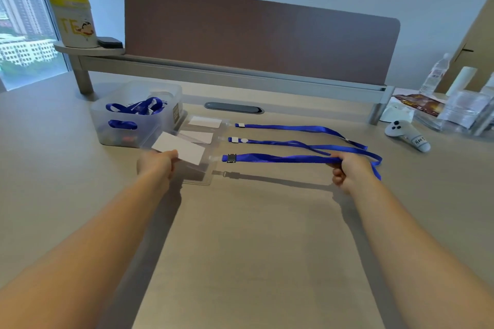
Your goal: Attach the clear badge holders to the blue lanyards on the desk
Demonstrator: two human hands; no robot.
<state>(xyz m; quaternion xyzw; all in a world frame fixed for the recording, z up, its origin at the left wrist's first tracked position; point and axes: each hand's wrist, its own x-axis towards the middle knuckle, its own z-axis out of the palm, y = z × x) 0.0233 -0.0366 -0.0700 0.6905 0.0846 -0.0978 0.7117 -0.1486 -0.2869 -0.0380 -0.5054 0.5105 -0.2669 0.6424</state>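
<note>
Desk (254, 235) centre: blue lanyard (280, 159) held above it, soft and limp, so grip near the clip. R hand (347, 171) holds the strap; L hand (157, 163) pinches the light, slippery badge holder (184, 152) w/ card.

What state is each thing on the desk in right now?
Left hand: pinches the near badge holder, lifted off the desk.
Right hand: grips the near lanyard, pulled taut.
Near lanyard: clipped to that holder.
Two far lanyards: flat, with holders at their ends.
Clear bin: open, lanyards inside.
</note>
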